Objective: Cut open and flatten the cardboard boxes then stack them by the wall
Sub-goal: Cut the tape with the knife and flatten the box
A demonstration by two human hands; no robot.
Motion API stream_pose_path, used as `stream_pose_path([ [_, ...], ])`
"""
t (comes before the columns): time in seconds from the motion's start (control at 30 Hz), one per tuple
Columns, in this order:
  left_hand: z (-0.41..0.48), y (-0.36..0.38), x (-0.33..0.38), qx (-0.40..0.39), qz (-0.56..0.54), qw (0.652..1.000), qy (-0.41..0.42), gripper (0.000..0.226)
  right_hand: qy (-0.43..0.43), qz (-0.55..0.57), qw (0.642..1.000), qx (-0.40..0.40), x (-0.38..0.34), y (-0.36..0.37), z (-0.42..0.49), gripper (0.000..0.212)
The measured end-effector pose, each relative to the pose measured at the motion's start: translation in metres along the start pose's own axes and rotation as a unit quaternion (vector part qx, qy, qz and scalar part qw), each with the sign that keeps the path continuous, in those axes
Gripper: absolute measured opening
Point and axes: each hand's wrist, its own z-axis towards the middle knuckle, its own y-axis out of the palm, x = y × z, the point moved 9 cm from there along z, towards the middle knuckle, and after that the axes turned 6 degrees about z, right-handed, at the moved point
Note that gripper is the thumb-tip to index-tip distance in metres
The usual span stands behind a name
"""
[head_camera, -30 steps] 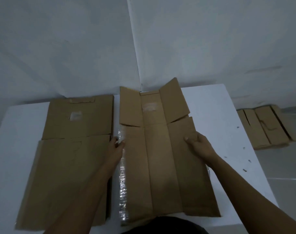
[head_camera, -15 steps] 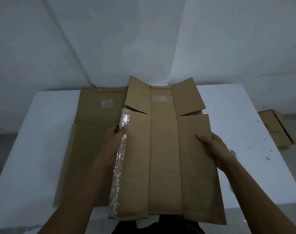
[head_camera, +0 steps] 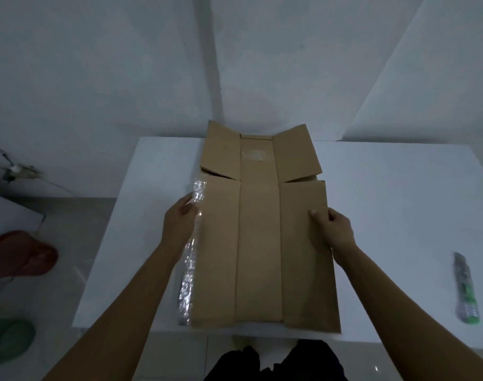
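Note:
A flattened brown cardboard box (head_camera: 259, 237) lies lengthwise on the white table (head_camera: 386, 204), its far flaps slightly raised near the wall. A strip of shiny clear tape (head_camera: 191, 257) runs along its left edge. My left hand (head_camera: 180, 224) grips that taped left edge, thumb on top. My right hand (head_camera: 332, 228) grips the right edge, thumb pressed on the top face. A sliver of another cardboard layer (head_camera: 313, 177) shows beneath it at the far right.
A utility knife (head_camera: 467, 290) with a green end lies on the table at the right. Left of the table, on the floor, are a red object (head_camera: 20, 254), a green object (head_camera: 9, 342) and a cable (head_camera: 17, 171). White walls stand behind the table.
Both hands carried the flattened box leftwards, onto the other flattened cardboard, which it now covers. The view has swung left, so the cardboard on the floor at the right is out of sight.

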Motion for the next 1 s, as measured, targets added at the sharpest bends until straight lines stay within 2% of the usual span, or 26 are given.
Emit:
stream_pose_path([
  [0.07, 0.012, -0.006, -0.032, 0.001, 0.010, 0.998, -0.069, 0.041, 0.033, -0.063, 0.997, 0.022, 0.020, 0.002, 0.012, 0.035],
  [0.13, 0.012, -0.007, -0.067, -0.025, 0.040, 0.989, -0.142, 0.049, 0.095, -0.110, 0.989, 0.005, 0.053, 0.005, 0.014, 0.049],
  [0.2, 0.006, -0.006, -0.091, -0.060, 0.127, 0.977, -0.158, 0.051, 0.129, -0.151, 0.980, -0.020, 0.077, 0.007, 0.002, 0.054],
  [0.3, -0.002, -0.003, -0.100, -0.057, 0.211, 0.967, -0.132, 0.038, 0.114, -0.196, 0.973, -0.031, 0.093, 0.008, -0.013, 0.051],
  [0.43, 0.005, -0.005, -0.088, 0.014, 0.199, 0.976, -0.091, 0.021, 0.068, -0.199, 0.978, 0.000, 0.083, 0.007, -0.012, 0.045],
  [0.57, 0.013, -0.007, -0.081, 0.049, 0.190, 0.976, -0.089, 0.016, 0.014, -0.215, 0.976, 0.025, 0.063, 0.011, -0.006, 0.039],
  [0.67, 0.015, -0.006, -0.086, 0.047, 0.216, 0.969, -0.110, 0.029, 0.042, -0.245, 0.969, 0.005, 0.074, 0.017, -0.002, 0.040],
  [0.77, 0.016, 0.002, -0.087, 0.018, 0.213, 0.970, -0.118, 0.070, 0.054, -0.253, 0.966, -0.024, 0.079, 0.020, 0.000, 0.037],
  [0.83, 0.018, 0.010, -0.082, 0.010, 0.248, 0.963, -0.105, 0.088, 0.071, -0.233, 0.969, -0.044, 0.078, 0.016, -0.002, 0.040],
  [0.93, 0.011, 0.033, -0.059, 0.017, 0.372, 0.927, -0.047, 0.087, 0.100, -0.202, 0.973, -0.049, 0.080, -0.010, -0.008, 0.050],
  [1.0, -0.001, 0.065, -0.035, 0.002, 0.403, 0.915, 0.017, 0.081, 0.120, -0.176, 0.976, -0.036, 0.086, -0.040, -0.013, 0.050],
])
